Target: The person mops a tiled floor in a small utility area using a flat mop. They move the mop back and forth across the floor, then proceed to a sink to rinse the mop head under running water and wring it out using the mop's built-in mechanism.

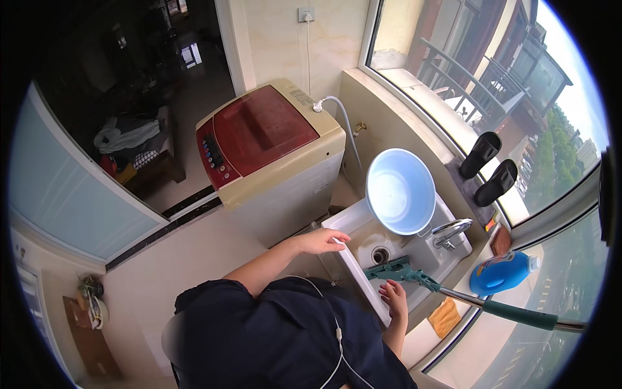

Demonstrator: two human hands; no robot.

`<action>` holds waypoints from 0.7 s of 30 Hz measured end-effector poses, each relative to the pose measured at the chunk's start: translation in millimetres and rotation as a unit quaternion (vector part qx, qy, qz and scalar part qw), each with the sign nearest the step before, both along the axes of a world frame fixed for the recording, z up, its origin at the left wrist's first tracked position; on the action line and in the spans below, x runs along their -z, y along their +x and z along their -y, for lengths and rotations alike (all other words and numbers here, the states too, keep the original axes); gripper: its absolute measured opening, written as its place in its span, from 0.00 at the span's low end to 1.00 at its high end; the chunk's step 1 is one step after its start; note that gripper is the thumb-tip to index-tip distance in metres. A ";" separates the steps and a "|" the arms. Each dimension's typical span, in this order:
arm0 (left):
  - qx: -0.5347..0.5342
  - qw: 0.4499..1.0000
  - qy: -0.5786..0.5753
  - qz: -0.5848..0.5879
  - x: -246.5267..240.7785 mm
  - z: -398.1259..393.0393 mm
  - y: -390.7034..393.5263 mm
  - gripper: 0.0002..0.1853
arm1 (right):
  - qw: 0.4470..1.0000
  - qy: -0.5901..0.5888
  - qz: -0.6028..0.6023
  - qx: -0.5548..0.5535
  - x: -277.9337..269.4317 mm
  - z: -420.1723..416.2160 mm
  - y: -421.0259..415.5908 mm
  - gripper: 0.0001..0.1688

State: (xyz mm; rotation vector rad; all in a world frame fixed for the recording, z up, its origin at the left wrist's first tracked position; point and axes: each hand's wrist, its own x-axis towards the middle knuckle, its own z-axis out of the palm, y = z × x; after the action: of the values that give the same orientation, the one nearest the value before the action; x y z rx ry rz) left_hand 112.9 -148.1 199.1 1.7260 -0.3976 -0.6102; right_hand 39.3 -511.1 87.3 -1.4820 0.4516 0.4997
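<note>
My left hand [323,241] hovers over or beside the near left rim of a white sink [352,270], fingers loosely bent and holding nothing. Whether it touches the rim I cannot tell. Over the sink's near right rim is my right hand [394,297], empty, with its fingers apart. Just beyond it, the green head [393,270] of a mop lies in the basin. The mop's metal pole, with a green grip [520,314], slants out over the windowsill. A light blue plastic basin [401,189] rests tilted at the sink's far end, its inside facing me.
A chrome faucet [449,233] rises at the sink's right side. On the sill are a blue detergent bottle [500,273], an orange cloth [444,317] and black slippers [495,182]. A red-lidded washing machine [267,136] stands to the left, near a sliding door [73,180].
</note>
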 end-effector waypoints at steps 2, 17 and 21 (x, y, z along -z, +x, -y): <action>0.017 0.999 0.047 0.006 -7.1 -0.7 -4.9 0.24 | 0.993 0.015 0.027 -0.117 -11.0 -12.4 21.2 0.26; 0.034 0.996 0.029 -0.077 -3.6 -82.0 -6.7 0.22 | 0.975 0.165 0.144 0.043 -23.5 -54.2 71.4 0.24; 0.055 0.995 -0.029 -0.076 4.6 -70.3 20.0 0.21 | 0.890 -0.251 0.164 0.343 81.0 39.0 27.7 0.28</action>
State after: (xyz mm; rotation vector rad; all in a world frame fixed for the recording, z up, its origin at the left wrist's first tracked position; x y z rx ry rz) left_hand 132.9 -77.8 194.5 1.5993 -0.4014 -0.7969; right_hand 67.0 -550.1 6.3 -1.7216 0.8260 -0.4628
